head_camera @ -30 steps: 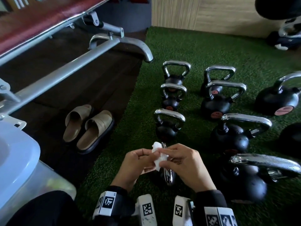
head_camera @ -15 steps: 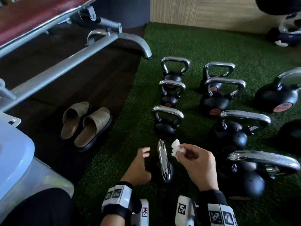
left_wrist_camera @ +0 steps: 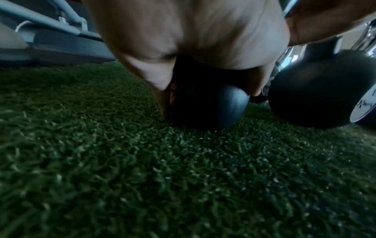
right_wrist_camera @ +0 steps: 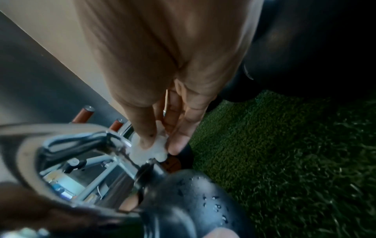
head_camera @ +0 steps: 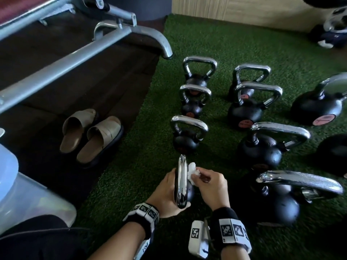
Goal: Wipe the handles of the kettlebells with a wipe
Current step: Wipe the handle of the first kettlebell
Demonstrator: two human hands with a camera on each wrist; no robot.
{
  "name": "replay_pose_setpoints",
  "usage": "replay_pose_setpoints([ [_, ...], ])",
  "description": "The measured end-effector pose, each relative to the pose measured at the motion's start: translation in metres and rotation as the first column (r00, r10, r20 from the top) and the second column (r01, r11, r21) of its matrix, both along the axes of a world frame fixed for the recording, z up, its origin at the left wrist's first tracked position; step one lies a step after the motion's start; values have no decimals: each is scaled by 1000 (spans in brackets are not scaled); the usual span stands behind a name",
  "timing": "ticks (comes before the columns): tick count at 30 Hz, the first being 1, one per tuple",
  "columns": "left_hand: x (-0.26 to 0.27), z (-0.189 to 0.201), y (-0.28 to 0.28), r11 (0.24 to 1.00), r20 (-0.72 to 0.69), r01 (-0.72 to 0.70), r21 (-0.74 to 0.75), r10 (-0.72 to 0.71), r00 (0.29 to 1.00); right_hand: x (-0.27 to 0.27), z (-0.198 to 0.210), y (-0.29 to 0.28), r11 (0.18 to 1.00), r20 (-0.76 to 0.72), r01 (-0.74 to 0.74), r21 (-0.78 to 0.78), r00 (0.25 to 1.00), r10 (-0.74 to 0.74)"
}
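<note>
The nearest small black kettlebell point(head_camera: 188, 192) stands on green turf, its chrome handle point(head_camera: 181, 182) seen edge-on. My left hand point(head_camera: 165, 194) grips it from the left, with the thumb hooked under the handle's near end. The left wrist view shows fingers point(left_wrist_camera: 162, 90) wrapped round the black ball point(left_wrist_camera: 215, 106). My right hand point(head_camera: 206, 182) pinches a crumpled white wipe point(head_camera: 193, 172) and presses it against the handle's right side. In the right wrist view, thumb and fingers pinch the wipe point(right_wrist_camera: 150, 149) at the joint where the handle point(right_wrist_camera: 67, 141) meets the ball point(right_wrist_camera: 183, 201), which carries water droplets.
Several more chrome-handled kettlebells stand ahead and to the right, the closest point(head_camera: 186, 139) just beyond my hands and a big one point(head_camera: 277, 201) at my right. Beige sandals point(head_camera: 93, 136) lie on the dark mat, beside a bench frame point(head_camera: 78, 55) and a lidded plastic bin point(head_camera: 28, 199).
My left hand has left the wipe, dropped beside the kettlebell and now grips it. The right hand kept the wipe, lifted it off briefly and has brought it back against the handle.
</note>
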State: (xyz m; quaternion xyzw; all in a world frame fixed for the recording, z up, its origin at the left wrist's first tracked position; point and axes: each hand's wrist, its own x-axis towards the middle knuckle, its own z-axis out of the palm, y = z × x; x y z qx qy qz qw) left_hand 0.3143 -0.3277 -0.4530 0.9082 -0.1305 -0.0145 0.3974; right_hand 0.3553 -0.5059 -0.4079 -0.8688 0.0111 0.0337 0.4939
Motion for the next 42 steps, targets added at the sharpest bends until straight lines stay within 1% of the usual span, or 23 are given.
replay_pose_setpoints([
  [2, 6, 2, 7, 994, 20, 104, 20, -105, 994, 4, -6, 8, 1000, -16, -18, -3, 1000, 18],
  [4, 9, -1, 12, 990, -5, 134, 36, -134, 991, 8, -11, 15, 1000, -19, -21, -18, 1000, 20],
  [8, 10, 2, 15, 990, -18, 141, -14, -141, 990, 14, -14, 22, 995, -44, -43, -85, 998, 39],
  [10, 11, 2, 13, 989, -10, 148, -4, -148, 989, 17, -14, 22, 994, -77, -53, -92, 996, 46],
  [12, 11, 1, 13, 989, -8, 147, 23, -147, 989, 19, -12, 22, 997, -68, -36, -66, 997, 32],
  [16, 9, -3, 15, 991, -14, 133, 31, -132, 991, 20, -7, 25, 999, 22, 42, 31, 999, -42],
  [18, 9, -2, 15, 992, -19, 123, 34, -122, 992, 21, -5, 25, 999, 11, 30, 42, 999, -31],
  [20, 9, -3, 14, 993, -32, 108, 44, -107, 994, 25, -5, 23, 999, -28, -10, 31, 1000, 11],
  [22, 9, -5, 15, 994, -57, 100, 48, -97, 994, 28, -3, 24, 999, -29, -31, 25, 999, 31],
  [24, 10, -4, 15, 996, -85, 80, 36, -76, 993, 28, 1, 26, 999, 35, -24, 27, 999, 23],
  [28, 9, 1, 15, 999, -140, 34, 1, -34, 990, 24, 11, 26, 998, 268, -61, -17, 961, 63],
  [30, 10, 4, 14, 1000, -162, 26, 2, -25, 986, 27, 15, 25, 994, 328, -92, -62, 939, 107],
  [32, 12, 4, 14, 1000, -198, 19, -8, -20, 980, 33, 17, 24, 990, 344, -108, -93, 929, 133],
  [35, 15, 6, 14, 1000, -238, 18, -14, -20, 971, 34, 20, 22, 989, 309, -145, -40, 939, 150],
  [39, 17, 4, 16, 1000, -313, -3, -29, -6, 950, 21, 33, 20, 979, 201, -199, 44, 962, 187],
  [42, 20, 3, 16, 1000, -332, -7, -26, -2, 943, 29, 35, 23, 988, 124, -137, 74, 984, 127],
])
